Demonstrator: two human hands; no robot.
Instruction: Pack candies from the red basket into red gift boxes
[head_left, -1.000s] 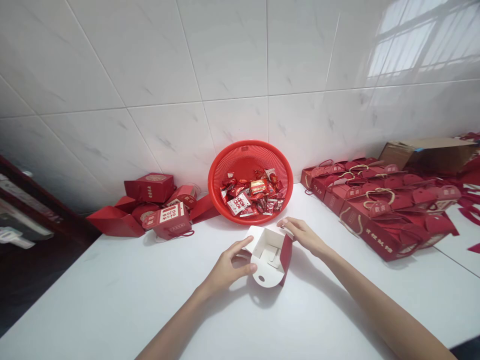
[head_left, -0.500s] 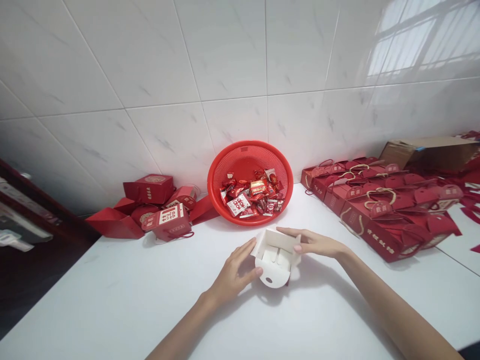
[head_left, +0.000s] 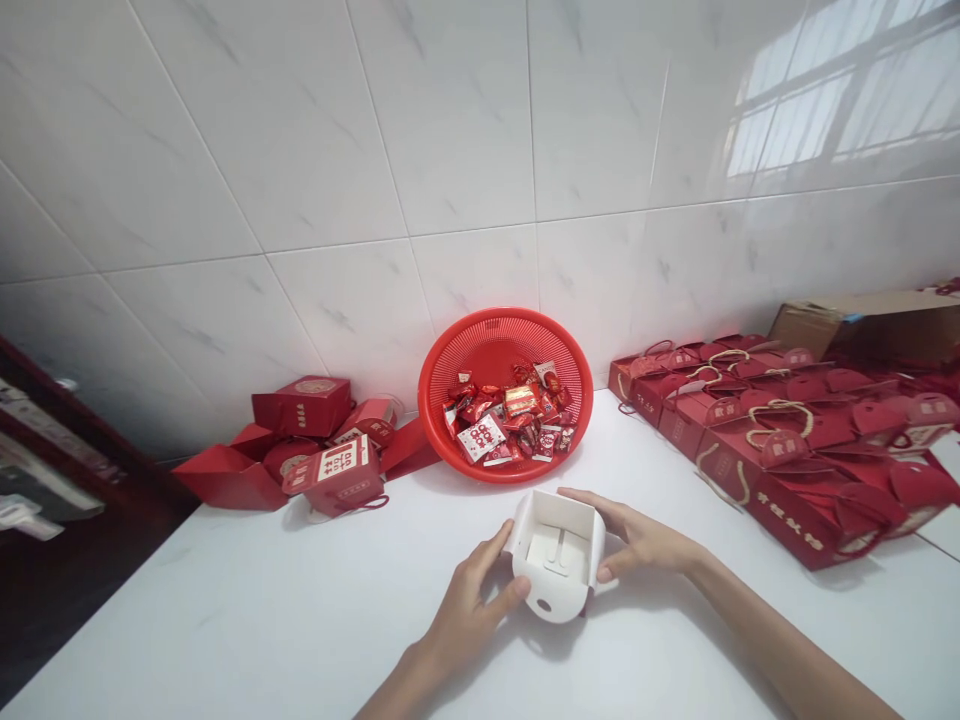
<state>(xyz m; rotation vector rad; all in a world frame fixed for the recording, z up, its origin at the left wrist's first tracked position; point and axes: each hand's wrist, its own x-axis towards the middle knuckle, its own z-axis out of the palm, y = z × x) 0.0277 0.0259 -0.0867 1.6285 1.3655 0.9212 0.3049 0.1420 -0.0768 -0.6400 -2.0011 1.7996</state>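
An opened gift box (head_left: 556,603) sits on the white table, its bare white inside facing up and a rounded flap with an oval hole folded out toward me. My left hand (head_left: 480,592) holds its left side, thumb by the front flap and fingers along the wall. From the right, my right hand (head_left: 646,542) grips the other side, with the thumb low near the front corner and fingers behind the back wall. Just beyond the box, a red plastic basket (head_left: 505,478) leans against the wall with wrapped sweets (head_left: 517,402) inside.
Several red gift boxes (head_left: 337,475) lie jumbled at the back left of the table (head_left: 247,610). Rows of red boxes with rope handles (head_left: 780,480) fill the right side. Behind them stands a cardboard carton (head_left: 817,325). A tiled wall (head_left: 480,140) closes the far side.
My right thumb has slid from the box's right flap down to its front right side. The box's opening looks wider and squarer. The view has tilted up slightly.
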